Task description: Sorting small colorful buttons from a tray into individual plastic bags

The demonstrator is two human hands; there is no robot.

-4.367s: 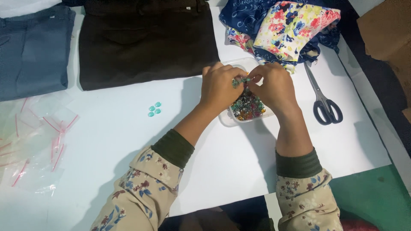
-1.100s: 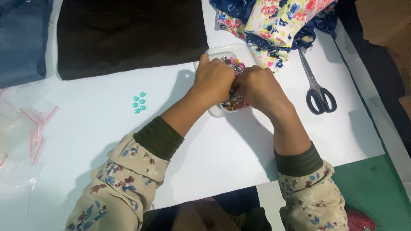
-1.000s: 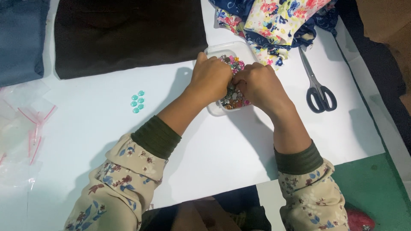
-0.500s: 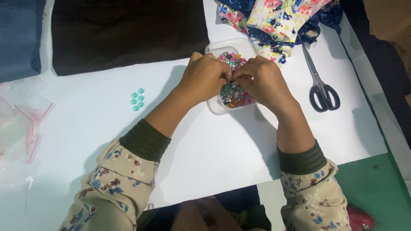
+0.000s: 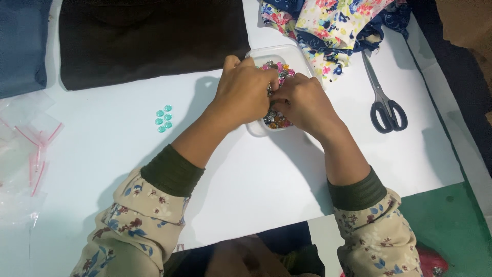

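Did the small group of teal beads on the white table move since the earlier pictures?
No. The teal beads lie at the same spot left of the clear box, below the dark cloth; only the camera view shifted.

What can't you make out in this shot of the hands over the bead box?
Head view:
- Left hand and right hand fingertips: buried in the clear box, so any grip is unclear.
- Mixed beads: too small to tell shapes; mostly covered by hands.
- Blue fabric and floral cloth: cut off by the frame edge.
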